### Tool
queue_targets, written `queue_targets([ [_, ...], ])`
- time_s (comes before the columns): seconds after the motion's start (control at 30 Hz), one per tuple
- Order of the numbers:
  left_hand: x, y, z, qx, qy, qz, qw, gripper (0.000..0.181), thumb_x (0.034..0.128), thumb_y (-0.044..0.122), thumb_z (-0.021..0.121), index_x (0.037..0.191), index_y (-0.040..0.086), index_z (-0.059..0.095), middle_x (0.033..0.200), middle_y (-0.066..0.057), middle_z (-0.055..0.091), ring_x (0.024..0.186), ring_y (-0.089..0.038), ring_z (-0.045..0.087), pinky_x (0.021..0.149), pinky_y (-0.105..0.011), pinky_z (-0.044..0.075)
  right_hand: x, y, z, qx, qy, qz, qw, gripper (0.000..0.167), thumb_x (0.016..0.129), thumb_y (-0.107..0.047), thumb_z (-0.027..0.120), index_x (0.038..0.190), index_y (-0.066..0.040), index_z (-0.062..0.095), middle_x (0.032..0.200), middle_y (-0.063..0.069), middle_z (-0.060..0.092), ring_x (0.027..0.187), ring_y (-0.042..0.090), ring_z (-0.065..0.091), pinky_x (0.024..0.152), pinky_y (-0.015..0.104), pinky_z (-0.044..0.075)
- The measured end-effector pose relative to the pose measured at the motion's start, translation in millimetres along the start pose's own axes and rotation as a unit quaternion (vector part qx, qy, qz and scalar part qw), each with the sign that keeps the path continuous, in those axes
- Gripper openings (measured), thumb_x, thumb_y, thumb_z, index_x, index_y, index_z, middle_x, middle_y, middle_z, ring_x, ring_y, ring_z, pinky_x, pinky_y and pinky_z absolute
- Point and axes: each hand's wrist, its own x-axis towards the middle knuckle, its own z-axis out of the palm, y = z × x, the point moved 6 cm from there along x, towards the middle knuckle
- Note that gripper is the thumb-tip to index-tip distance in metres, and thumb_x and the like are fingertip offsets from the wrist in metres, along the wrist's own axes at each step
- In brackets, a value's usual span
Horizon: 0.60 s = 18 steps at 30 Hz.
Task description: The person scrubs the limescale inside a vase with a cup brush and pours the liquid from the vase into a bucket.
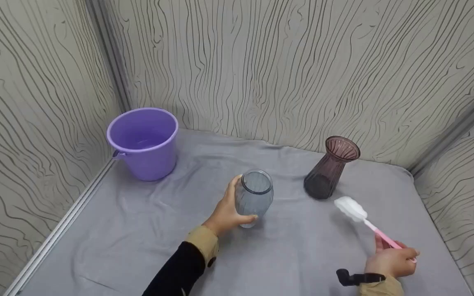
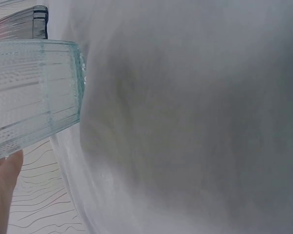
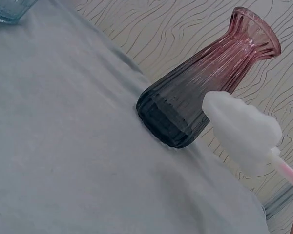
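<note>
In the head view my left hand (image 1: 228, 211) grips a clear bluish glass vase (image 1: 257, 199) by its side, thumb across the front. The left wrist view shows the lower part of that ribbed vase (image 2: 34, 92) and some fingers (image 2: 7, 175) beside it. My right hand (image 1: 392, 260) holds a sponge brush by its pink handle (image 1: 386, 238), with the white sponge head (image 1: 351, 209) pointing up and left. Behind the brush stands a purple-and-dark flared glass vase (image 1: 328, 174). In the right wrist view the sponge head (image 3: 244, 129) overlaps this vase (image 3: 200, 83).
A purple bucket (image 1: 148, 160) stands at the back left by the wall. Grey cloth (image 1: 286, 250) with wrinkles covers the table. Wood-grain patterned panels (image 1: 253, 70) close off the back and both sides.
</note>
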Motion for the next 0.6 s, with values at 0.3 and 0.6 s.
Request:
queue_targets([
  [0.3, 0.6, -2.1, 0.2, 0.002, 0.004, 0.009, 0.9999, 0.119, 0.0735, 0.03, 0.092, 0.16, 0.023, 0.011, 0.16, -0.012, 0.03, 0.143, -0.032, 0.038, 0.111, -0.057, 0.036, 14.5, 4.0, -5.9, -0.039, -0.002, 0.0, 0.9992, 0.035, 0.108, -0.035, 0.044, 0.096, -0.005, 0.057, 0.095, 0.006, 0.055, 0.084, 0.013, 0.069, 0.072, 0.028, 0.059],
  [0.6, 0.6, -1.1, -0.4, 0.005, 0.005, 0.011, 0.9999, 0.119, 0.0731, 0.029, 0.093, 0.16, 0.021, 0.011, 0.16, -0.013, 0.03, 0.142, -0.033, 0.039, 0.11, -0.057, 0.036, 27.7, 13.2, -15.0, -0.114, -0.007, 0.014, 0.9934, 0.032, 0.108, -0.033, 0.044, 0.11, -0.009, 0.063, 0.11, 0.003, 0.063, 0.118, 0.013, 0.061, 0.075, 0.022, 0.056],
])
